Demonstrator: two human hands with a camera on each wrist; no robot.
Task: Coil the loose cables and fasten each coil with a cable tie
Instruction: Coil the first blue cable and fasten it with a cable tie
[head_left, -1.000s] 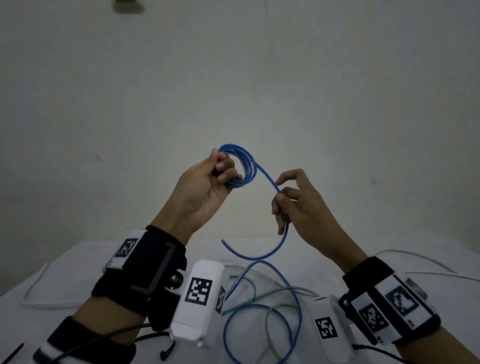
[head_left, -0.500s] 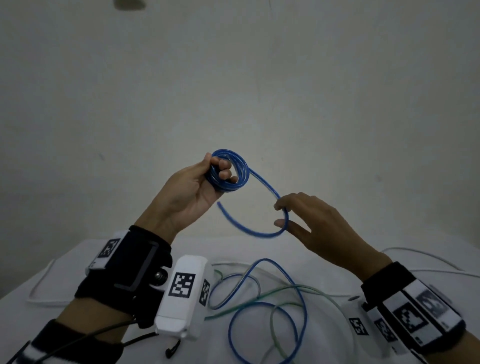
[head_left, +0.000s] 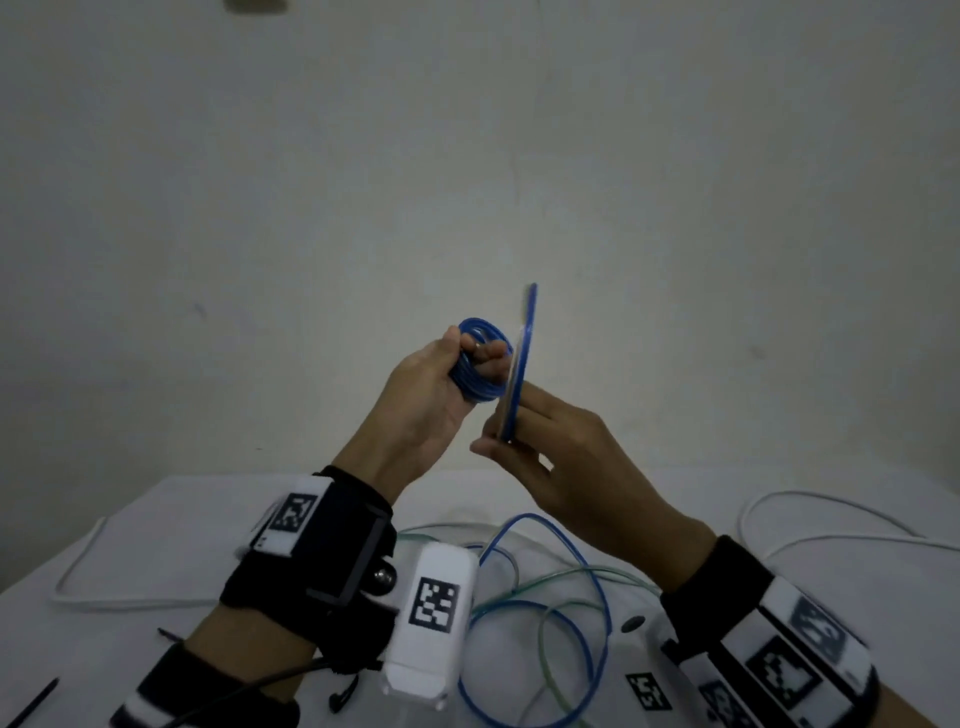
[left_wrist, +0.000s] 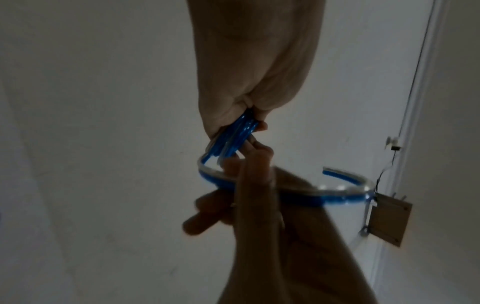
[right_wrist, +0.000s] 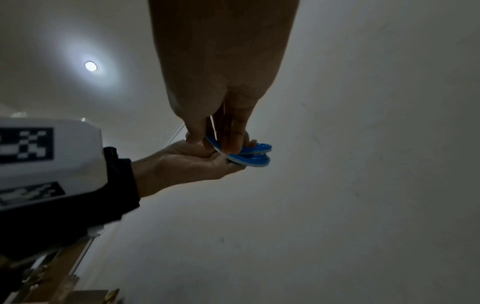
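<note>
On the tabletop (head_left: 130, 545) nearest the person, loose blue and green cables (head_left: 545, 613) lie tangled (only the head view shows them). Above, the left hand (head_left: 426, 400) grips the blue coil (head_left: 475, 364); the right hand (head_left: 550, 447) pinches its free tail (head_left: 519, 374), whose cut end (left_wrist: 328, 171) the left-wrist view shows clearly.

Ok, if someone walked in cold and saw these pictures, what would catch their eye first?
Probably the bright blue coil, held up in front of the pale wall by the left hand, whose fingers curl through it. Next, its loose tail, which the right hand is guiding beside the coil. Below, uncoiled blue and green cables sprawl over the white table.
</note>
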